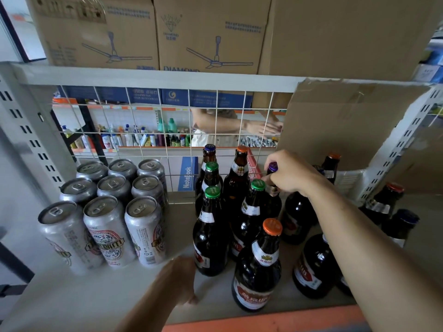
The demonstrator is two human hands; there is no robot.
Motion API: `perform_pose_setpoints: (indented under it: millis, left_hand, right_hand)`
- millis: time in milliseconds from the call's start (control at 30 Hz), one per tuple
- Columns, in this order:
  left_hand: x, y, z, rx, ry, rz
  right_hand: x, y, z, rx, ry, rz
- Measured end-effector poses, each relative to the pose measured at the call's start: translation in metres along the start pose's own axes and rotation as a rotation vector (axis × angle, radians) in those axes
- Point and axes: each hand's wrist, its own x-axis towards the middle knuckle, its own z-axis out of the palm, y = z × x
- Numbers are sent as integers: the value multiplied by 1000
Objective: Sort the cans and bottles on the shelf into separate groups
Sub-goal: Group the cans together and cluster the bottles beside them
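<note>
Several silver cans (105, 207) stand in rows on the left of the shelf (72, 295). Several dark brown bottles (211, 226) with green, orange and blue caps stand grouped in the middle and right. My right hand (288, 172) reaches in from the right and grips the neck of a purple-capped bottle (272, 167) at the back of the group. My left hand (178, 280) is blurred, low at the front, beside the base of a green-capped bottle; I cannot tell whether it touches the bottle.
A wire grid (167, 121) backs the shelf. A cardboard sheet (340, 125) leans at the back right. Fan boxes (211, 34) sit on the shelf above. Another person's arm (230, 123) shows behind the grid. More bottles (386, 204) stand far right.
</note>
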Motion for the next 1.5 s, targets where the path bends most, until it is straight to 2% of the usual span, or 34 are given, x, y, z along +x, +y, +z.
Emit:
perform_pose_setpoints:
  millis: [567,800,1067,1167,1267,1367,1433,1500]
  left_hand:
    - [3,-4,6,-42,43,19]
    - [0,-5,9,-66,60,23]
    - [-46,-5,-14,-117,55,108]
    - [-77,3,-57,-190,178,218]
    - [-108,35,-112,-333,466,395]
    - [-112,78,-152,-319,754,584]
    - [-99,102,-163,-227,800,632]
    - [-77,119,-164,-121,692,599]
  right_hand:
    - [17,-2,6,101,-87,-50]
    - [19,-2,10,153,-34,-43]
    - [15,4,20,69,65,-128]
    - [20,8,23,91,73,-127]
    - [22,7,25,104,73,-120]
    - [23,9,26,97,83,-136]
    - [23,10,26,125,94,-129]
    - [20,12,25,146,88,-84]
